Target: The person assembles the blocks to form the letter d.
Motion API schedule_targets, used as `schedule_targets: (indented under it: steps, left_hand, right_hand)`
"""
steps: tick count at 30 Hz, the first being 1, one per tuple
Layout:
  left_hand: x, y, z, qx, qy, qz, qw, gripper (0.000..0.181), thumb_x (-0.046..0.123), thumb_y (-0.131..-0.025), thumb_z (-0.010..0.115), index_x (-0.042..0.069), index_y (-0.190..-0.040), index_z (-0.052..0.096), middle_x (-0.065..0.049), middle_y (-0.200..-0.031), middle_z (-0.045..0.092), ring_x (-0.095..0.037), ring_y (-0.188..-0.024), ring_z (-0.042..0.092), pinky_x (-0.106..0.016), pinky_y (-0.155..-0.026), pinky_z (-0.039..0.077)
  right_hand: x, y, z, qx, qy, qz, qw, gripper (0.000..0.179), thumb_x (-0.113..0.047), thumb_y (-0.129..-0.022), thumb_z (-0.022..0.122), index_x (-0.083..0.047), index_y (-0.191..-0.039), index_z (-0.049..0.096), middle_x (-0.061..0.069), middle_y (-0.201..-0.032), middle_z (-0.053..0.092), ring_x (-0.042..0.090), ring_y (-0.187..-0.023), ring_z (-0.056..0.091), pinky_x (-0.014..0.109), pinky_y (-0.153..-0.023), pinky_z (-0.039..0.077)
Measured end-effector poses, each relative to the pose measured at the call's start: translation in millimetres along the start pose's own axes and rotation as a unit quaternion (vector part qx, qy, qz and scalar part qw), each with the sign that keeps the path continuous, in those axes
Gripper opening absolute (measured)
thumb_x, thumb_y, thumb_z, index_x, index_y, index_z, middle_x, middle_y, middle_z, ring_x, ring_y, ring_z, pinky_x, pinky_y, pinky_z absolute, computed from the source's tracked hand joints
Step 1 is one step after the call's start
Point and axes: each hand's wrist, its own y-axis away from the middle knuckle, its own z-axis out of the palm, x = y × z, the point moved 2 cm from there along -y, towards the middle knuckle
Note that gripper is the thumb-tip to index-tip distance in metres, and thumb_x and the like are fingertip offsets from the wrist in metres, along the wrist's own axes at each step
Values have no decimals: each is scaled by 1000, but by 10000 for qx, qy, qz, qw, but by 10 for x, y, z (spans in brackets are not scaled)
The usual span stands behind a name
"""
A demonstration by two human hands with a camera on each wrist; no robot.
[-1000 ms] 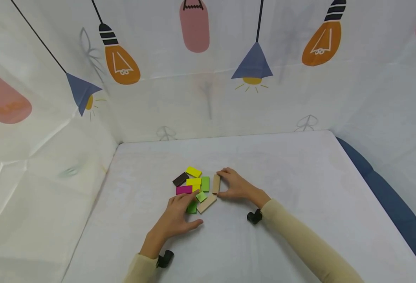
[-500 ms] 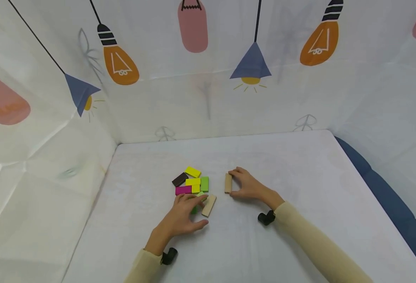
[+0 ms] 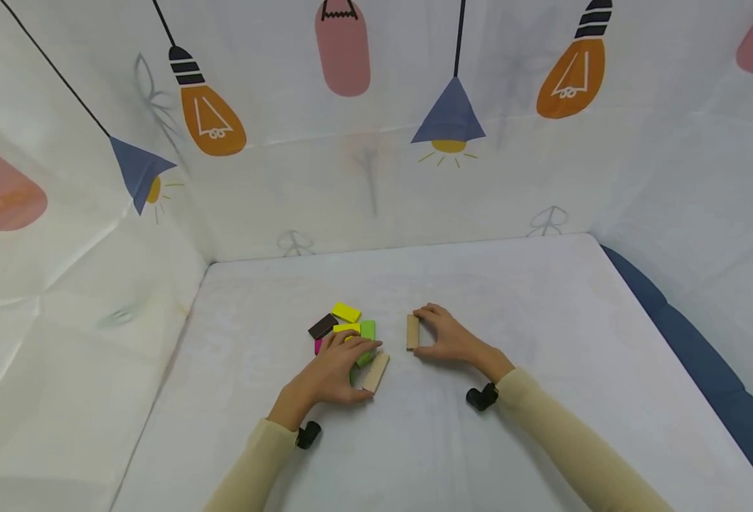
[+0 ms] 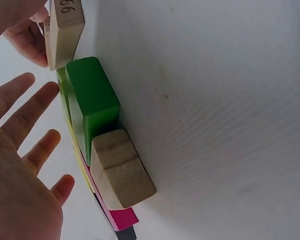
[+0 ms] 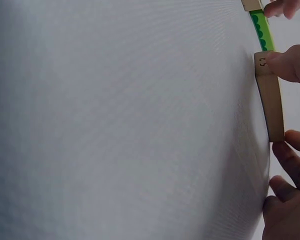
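Observation:
My right hand [image 3: 451, 338] pinches a plain wooden block [image 3: 412, 333] by its two ends, thumb at the near end and fingers at the far end. A second wooden block [image 3: 377, 372] lies slanted on the table, spanned by my left hand [image 3: 325, 371]. That thumb is right at its near end and the index fingertip is close to its far end; the other fingers spread loosely over the pile. Under and beyond them lie yellow [image 3: 347, 312], dark brown [image 3: 323, 326], light green [image 3: 367, 329] and magenta [image 3: 318, 346] blocks. The left wrist view shows a dark green block [image 4: 92, 95] and another wooden block [image 4: 122, 170].
A white-covered table [image 3: 510, 299] carries the blocks near its middle. Behind it hangs a white cloth wall [image 3: 382, 171] printed with lamps and bulbs. A blue padded edge [image 3: 690, 341] runs along the right side.
My right hand has slid its wooden block to the right, away from the pile, then stopped. My left hand has shifted up and right, to the ends of the slanted wooden block, which has turned slightly.

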Motion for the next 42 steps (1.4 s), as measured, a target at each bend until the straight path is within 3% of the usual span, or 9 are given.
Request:
schedule_targets:
  steps: [16, 25, 32, 42]
  left_hand:
    - [9, -47, 82, -109, -179, 168, 9996, 72, 45, -78, 81, 22, -143, 61, 2, -144, 59, -32, -143, 39, -60, -117, 27]
    - [33, -51, 109, 41, -154, 106, 9998, 73, 50, -77, 81, 21, -141, 63, 0, -142, 61, -32, -142, 41, -58, -116, 29]
    - [74, -49, 117, 352, -111, 109, 9993, 72, 53, -77, 80, 21, -140, 64, 0, -139, 62, -27, -135, 48, -54, -114, 34]
    - [185, -113, 106, 562, 700, -119, 9959, 72, 45, -81, 80, 18, -144, 60, -3, -143, 57, -22, -131, 52, -44, -109, 49]
  right_hand:
    - [-21, 5, -10, 36, -123, 134, 9998, 76, -26, -82, 84, 2, -145, 52, 28, -151, 45, 47, -145, 39, 61, -116, 36]
    - [5, 7, 1, 106, -86, 177, 9998, 76, -28, -81, 85, 1, -144, 54, 27, -150, 47, 46, -144, 42, 59, -115, 39]
    - [-18, 34, -61, 126, -27, 273, 9995, 78, -30, -82, 85, 3, -145, 53, 28, -148, 48, 44, -138, 49, 58, -111, 44]
    - [7, 105, -227, 586, 10, 102, 9982, 72, -25, -82, 85, 2, -142, 56, 24, -140, 56, 42, -131, 56, 56, -107, 48]
